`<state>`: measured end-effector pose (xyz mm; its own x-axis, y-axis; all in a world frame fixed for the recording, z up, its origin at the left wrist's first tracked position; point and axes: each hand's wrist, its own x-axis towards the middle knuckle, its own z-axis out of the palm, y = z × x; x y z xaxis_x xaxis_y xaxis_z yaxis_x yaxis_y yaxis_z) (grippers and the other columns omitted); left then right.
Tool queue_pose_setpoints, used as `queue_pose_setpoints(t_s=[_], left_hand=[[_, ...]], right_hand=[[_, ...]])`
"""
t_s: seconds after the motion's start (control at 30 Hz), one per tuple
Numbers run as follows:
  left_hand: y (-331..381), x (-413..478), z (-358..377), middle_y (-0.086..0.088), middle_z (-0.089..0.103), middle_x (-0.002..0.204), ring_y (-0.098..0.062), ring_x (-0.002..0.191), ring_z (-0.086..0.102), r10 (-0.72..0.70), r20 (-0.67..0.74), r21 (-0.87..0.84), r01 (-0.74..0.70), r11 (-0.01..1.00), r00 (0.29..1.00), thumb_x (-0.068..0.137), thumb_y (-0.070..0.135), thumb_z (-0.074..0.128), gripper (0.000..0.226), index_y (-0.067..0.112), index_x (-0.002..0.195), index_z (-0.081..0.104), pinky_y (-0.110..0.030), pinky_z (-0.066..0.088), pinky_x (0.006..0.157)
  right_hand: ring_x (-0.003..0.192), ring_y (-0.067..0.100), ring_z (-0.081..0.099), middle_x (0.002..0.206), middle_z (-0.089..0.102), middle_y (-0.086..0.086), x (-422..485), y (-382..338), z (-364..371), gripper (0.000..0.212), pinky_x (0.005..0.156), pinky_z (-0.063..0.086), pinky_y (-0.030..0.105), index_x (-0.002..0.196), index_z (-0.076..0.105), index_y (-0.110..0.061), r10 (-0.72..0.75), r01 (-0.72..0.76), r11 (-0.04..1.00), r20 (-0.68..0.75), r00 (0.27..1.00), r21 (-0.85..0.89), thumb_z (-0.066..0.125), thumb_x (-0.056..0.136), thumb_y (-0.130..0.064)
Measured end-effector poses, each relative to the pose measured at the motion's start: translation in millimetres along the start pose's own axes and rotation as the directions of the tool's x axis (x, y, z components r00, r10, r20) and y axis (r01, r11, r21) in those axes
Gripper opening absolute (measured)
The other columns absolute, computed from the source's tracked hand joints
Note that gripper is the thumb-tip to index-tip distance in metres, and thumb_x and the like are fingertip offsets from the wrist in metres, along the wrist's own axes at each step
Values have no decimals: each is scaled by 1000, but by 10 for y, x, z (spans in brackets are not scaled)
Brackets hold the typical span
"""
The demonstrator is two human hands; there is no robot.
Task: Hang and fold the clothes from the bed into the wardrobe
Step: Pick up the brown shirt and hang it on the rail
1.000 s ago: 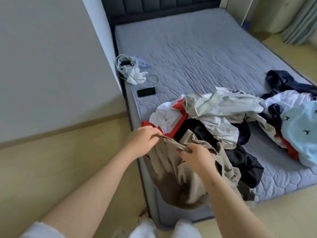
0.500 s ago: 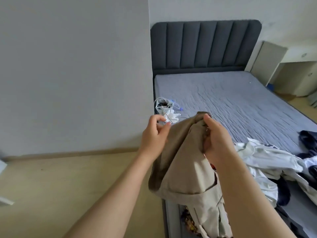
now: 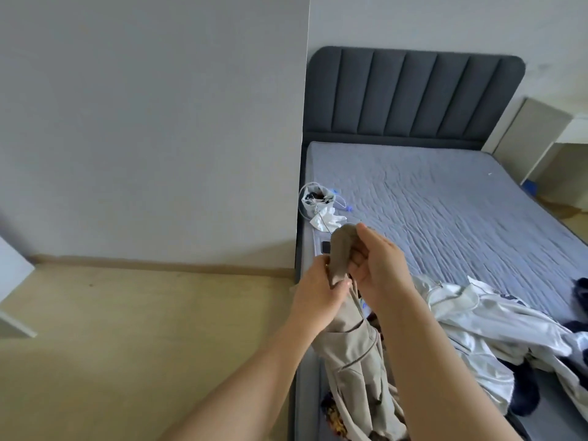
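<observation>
A pouch (image 3: 318, 202) lies on the bed (image 3: 445, 202) behind the garment (image 3: 353, 361), the clothes pile (image 3: 477, 329) to its right

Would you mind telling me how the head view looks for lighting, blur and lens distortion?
Head view: soft, even daylight without glare; the wide-angle lens bends the headboard and wall edge; the beige garment, left hand and right hand look slightly soft.

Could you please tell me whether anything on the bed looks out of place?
Yes: a white drawstring pouch lies open with cords trailing, and a dark flat object, perhaps a phone, sits by the mattress edge; neither is clothing. The left hand and right hand grip the beige garment.
</observation>
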<state>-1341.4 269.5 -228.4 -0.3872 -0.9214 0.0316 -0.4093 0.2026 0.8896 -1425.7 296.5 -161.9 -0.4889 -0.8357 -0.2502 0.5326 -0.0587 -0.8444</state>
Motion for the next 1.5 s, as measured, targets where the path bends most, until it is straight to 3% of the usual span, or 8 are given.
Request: queue_pose_setpoints(t_s=[0.1,0.27,0.47,0.67,0.9,1.27,1.4,1.5], left_hand=[[-55,42,32,-8,65,91,-29,88,58,-66,-120,71,75,995,991,91,11,45,15,17,94,57,-30,34,64],[-44,-32,-173,5,64,77,-18,81,59,-248,-215,-350,162,922,945,85,-3,42,37,27,75,61,-25,47,70],[-86,-330,-800,24,64,67,13,65,55,-117,-435,-234,14,972,893,79,4,56,33,34,69,62,-4,42,63],[-205,-871,-1624,20,63,66,6,63,54,-49,-607,62,108,992,793,72,15,70,24,35,66,58,-8,40,59],[-522,-1494,-2257,7,61,91,-21,79,54,15,-814,367,496,787,580,81,18,60,20,20,99,52,-31,41,62],[-1311,-2200,-3615,-7,44,106,-23,77,40,-255,-927,90,824,559,275,84,7,49,23,14,106,46,-31,34,64],[-1543,-2556,-4243,-1,52,85,-23,76,46,-333,-929,-110,742,662,159,85,6,43,14,18,88,48,-29,34,65],[-1630,-2714,-4661,3,57,80,-18,70,51,-441,-869,-280,510,813,226,83,2,44,25,24,78,54,-27,35,58]], right_hand=[[66,13,63,67,67,1,-32,-26,-130,25,72,51,27,73,66,-12,-35,31,989,-29,999,-148,53,94,-15],[71,23,37,65,39,9,-52,57,-299,34,65,32,30,65,56,-3,-209,117,807,-94,973,-579,57,90,-25],[126,27,27,136,37,-4,-142,254,-8,18,106,17,41,90,70,-31,-231,223,355,146,962,-908,55,88,-41],[63,12,49,51,53,-11,-364,647,601,33,65,37,28,57,61,-18,-32,304,784,454,890,-542,58,89,-18],[64,14,52,58,59,0,-713,1148,1372,36,66,40,29,53,64,-15,70,259,867,618,783,-426,61,88,-21],[68,16,53,63,58,3,-1370,2047,2810,34,70,44,29,67,61,6,114,250,893,726,678,-373,61,88,-20],[67,17,46,70,52,30,-1609,2322,3380,43,69,39,29,81,56,17,90,294,892,773,629,-343,62,87,-25],[65,10,51,73,63,20,-1805,2587,3747,29,64,41,20,73,66,3,126,329,870,810,573,-368,64,86,-23]])
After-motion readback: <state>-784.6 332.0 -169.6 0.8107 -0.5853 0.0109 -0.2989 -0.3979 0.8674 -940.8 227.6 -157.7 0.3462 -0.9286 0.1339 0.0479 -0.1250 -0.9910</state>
